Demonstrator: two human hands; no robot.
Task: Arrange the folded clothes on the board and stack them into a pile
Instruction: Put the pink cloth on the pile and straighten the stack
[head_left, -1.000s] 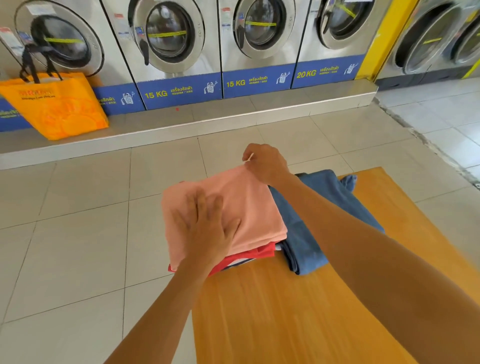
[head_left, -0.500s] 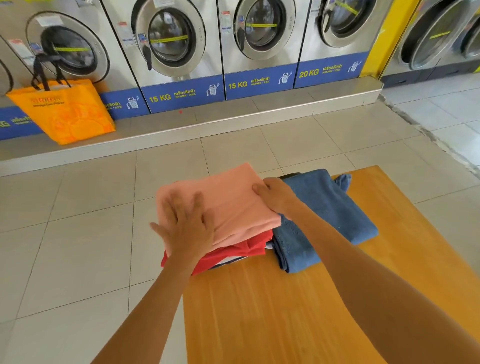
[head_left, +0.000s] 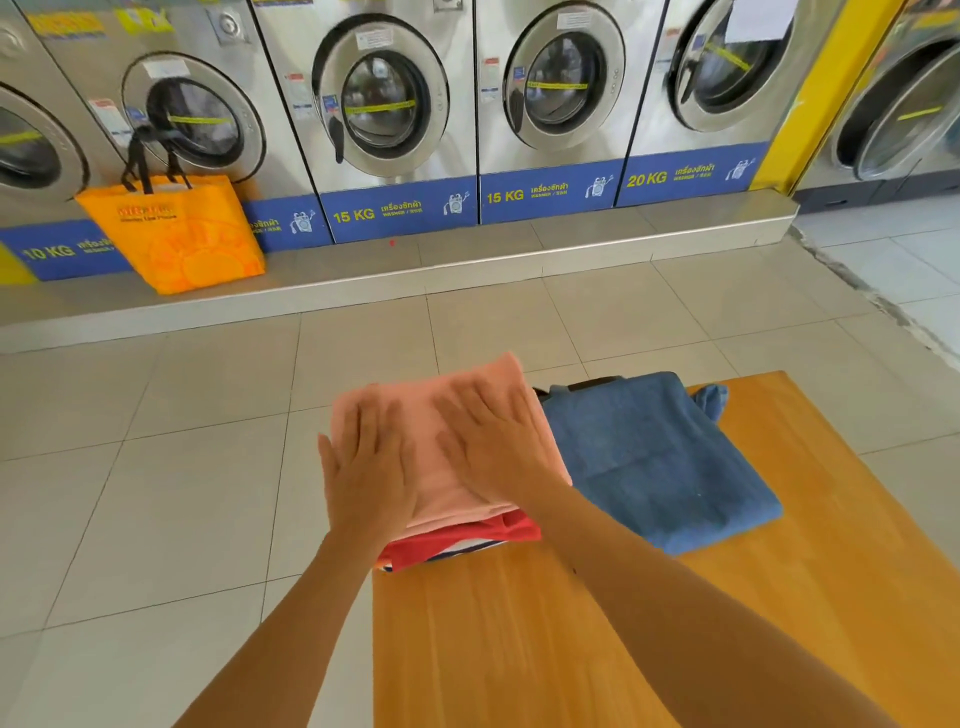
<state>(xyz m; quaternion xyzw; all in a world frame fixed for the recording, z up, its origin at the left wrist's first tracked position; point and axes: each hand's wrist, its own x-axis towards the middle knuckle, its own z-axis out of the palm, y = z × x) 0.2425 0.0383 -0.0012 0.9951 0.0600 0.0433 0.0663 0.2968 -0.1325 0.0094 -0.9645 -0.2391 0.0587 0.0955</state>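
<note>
Left hand (head_left: 366, 467) and right hand (head_left: 493, 441), blurred but apparently flat with fingers spread, press a folded salmon-pink cloth (head_left: 457, 415) atop a pile on the wooden desk (head_left: 779, 597).

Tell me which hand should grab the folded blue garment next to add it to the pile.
Probably the right hand: it lies flat on the pink garment, nearest the blue garment beside the pile. The left hand is at the pile's far side.

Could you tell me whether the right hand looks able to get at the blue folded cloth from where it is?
Probably yes. The right hand lies flat on the pink cloth, and the blue folded cloth sits right beside that pile on the board, with nothing on top of it or between them.
</note>
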